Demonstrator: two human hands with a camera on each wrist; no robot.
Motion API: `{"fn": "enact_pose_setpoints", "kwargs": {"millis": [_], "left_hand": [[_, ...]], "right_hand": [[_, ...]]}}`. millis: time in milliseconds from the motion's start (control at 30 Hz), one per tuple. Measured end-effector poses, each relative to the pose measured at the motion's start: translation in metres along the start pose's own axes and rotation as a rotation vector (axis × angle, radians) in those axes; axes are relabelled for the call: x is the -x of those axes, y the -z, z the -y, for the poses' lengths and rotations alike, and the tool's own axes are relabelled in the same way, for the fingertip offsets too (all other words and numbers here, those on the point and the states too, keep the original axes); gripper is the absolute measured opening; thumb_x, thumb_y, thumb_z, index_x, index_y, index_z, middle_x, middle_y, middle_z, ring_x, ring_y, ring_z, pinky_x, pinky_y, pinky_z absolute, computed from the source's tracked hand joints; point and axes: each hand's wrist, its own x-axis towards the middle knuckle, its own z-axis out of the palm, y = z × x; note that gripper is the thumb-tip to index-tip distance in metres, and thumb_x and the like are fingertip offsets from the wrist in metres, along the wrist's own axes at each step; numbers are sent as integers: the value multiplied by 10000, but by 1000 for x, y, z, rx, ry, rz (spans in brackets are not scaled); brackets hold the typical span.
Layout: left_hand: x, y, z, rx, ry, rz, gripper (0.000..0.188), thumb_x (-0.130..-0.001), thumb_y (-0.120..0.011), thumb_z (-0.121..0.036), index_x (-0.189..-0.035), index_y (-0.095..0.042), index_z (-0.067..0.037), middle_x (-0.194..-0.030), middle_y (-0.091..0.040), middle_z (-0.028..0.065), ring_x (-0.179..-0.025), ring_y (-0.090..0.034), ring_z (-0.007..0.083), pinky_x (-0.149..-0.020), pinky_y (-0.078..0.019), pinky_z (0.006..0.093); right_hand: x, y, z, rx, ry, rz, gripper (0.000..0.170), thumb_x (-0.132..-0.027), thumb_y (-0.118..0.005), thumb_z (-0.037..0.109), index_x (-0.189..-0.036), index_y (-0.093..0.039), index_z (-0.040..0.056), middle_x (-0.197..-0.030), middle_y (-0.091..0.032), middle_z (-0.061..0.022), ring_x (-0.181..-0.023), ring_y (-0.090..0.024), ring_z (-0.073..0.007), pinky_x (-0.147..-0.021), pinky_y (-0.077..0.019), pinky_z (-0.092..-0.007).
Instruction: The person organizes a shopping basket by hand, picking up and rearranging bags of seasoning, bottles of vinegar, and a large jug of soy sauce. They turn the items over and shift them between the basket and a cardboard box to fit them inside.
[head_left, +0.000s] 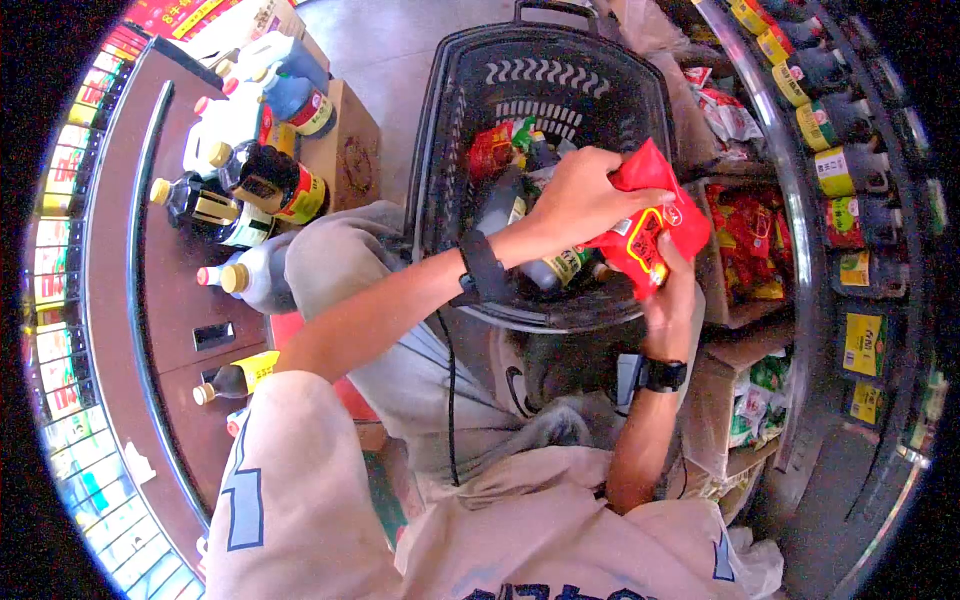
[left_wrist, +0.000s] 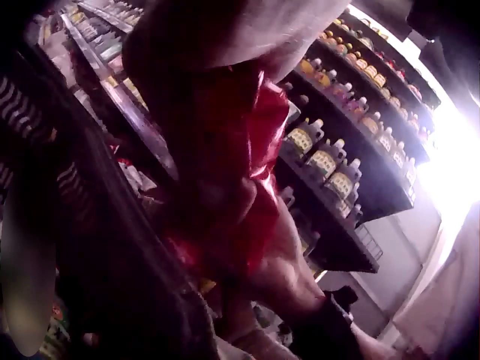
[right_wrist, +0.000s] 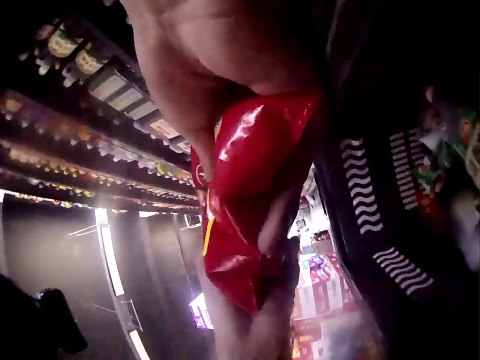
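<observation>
A red plastic packet (head_left: 655,225) with yellow print is held between both hands above the near right side of a black basket (head_left: 430,150). My left hand (head_left: 585,198) pinches its upper left part, thumb across the front. From below, my right hand (head_left: 672,290) grips its lower right side. The packet (left_wrist: 262,142) looks creased in the left wrist view, with the left hand (left_wrist: 225,34) above and the right hand (left_wrist: 281,262) beneath. In the right wrist view, the right hand (right_wrist: 217,52) covers the top of the packet (right_wrist: 255,165). Bottles (head_left: 500,205) lie inside the basket.
Dark sauce bottles (head_left: 270,180) and large jugs stand at the left beside a cardboard box (head_left: 355,150). Along the right are open cartons of red packets (head_left: 745,235) and green-white packets (head_left: 760,400), with shelves of bottles (head_left: 850,170) beyond. The person's knees are close to the basket.
</observation>
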Motion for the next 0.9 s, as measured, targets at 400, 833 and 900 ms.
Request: {"fn": "enact_pose_setpoints", "kwargs": {"millis": [400, 833, 900], "left_hand": [[4, -30, 16, 215, -136, 178, 671, -760, -712, -390, -1249, -461, -5, -1089, -584, 82, -966, -555, 160, -842, -457, 286], [-18, -4, 48, 406, 184, -111, 239, -890, -550, -226, -927, -638, -7, -785, -658, 65, -661, -634, 135, -567, -500, 253], [-20, 1, 38, 595, 257, -40, 249, -889, -559, -241, -939, -635, -9, -812, -664, 67, -671, -637, 132, -571, -502, 250]], "right_hand": [[13, -28, 20, 595, 449, -200, 268, -874, -542, 58, -1129, -553, -22, -1028, -594, -56, -872, -561, -116, -739, -465, -263], [9, -28, 24, 497, 340, -109, 311, -833, -565, 59, -1134, -589, -17, -1106, -611, -113, -1004, -573, -183, -912, -437, -316], [-7, -8, 19, 350, 300, -107, 386, -854, -555, 89, -1225, -502, -4, -1184, -561, -116, -1067, -537, -182, -937, -415, -319]]}}
